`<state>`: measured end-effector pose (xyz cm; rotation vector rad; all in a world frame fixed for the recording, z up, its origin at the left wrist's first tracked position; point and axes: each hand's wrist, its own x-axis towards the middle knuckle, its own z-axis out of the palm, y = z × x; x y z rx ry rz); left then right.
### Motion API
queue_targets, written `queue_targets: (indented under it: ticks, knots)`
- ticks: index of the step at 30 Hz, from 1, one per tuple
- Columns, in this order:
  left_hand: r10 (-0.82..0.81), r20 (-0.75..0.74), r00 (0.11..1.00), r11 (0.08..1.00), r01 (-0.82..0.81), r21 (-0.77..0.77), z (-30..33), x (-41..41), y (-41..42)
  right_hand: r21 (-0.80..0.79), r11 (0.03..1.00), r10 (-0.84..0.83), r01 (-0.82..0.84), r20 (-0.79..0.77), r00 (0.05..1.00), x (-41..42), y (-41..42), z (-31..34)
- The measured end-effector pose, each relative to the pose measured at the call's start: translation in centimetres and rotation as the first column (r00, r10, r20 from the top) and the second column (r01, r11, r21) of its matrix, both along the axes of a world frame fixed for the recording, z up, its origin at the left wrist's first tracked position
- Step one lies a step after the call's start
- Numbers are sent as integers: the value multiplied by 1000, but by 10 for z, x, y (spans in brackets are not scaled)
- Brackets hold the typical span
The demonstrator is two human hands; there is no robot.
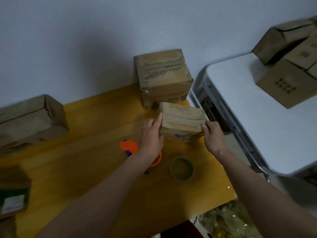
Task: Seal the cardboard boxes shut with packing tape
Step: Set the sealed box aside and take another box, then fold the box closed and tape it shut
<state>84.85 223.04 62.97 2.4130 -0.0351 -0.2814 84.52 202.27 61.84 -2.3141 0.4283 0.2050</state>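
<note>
A small cardboard box [181,119] with a worn, taped top seam sits on the yellow wooden table [96,152]. My left hand [151,134] presses flat against its left side, fingers straight. My right hand [213,136] grips its right near corner, fingers curled over the top edge. A larger taped box [163,74] stands just behind it, against the wall. A roll of packing tape [182,168] lies flat on the table below the small box. An orange tape dispenser [130,147] lies partly under my left forearm.
A long cardboard box [30,119] lies at the table's left. A small box with a green label [12,194] sits at the near left edge. To the right stands a white folding table [257,117] carrying several cardboard boxes [291,66]. The wall is close behind.
</note>
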Motion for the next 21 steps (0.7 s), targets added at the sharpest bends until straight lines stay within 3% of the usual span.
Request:
queue_targets:
  ticks: [3, 6, 11, 15, 18, 21]
  knots:
    - [-13, 108, 994, 999, 17, -33, 1, 5, -6, 66, 998, -14, 7, 106, 994, 8, -7, 6]
    - [-66, 126, 990, 997, 59, 58, -1, 15, -9, 17, 999, 46, -48, 132, 990, 18, -13, 6]
    - [-209, -102, 973, 942, 229, 245, -11, 16, 0, -205, 928, 308, -311, -46, 950, 18, -15, 1]
    - [-368, -52, 928, 837, 356, 415, -11, 29, 14, -418, 833, 379, -362, -45, 924, 22, -18, 3]
    - [-386, -11, 922, 803, 342, 488, -4, 49, 9, -460, 821, 402, -340, 41, 915, 41, -16, 3]
    - [-280, 3, 960, 807, 234, 542, -3, 64, 4, -482, 798, 432, -360, 42, 901, 62, -12, 3]
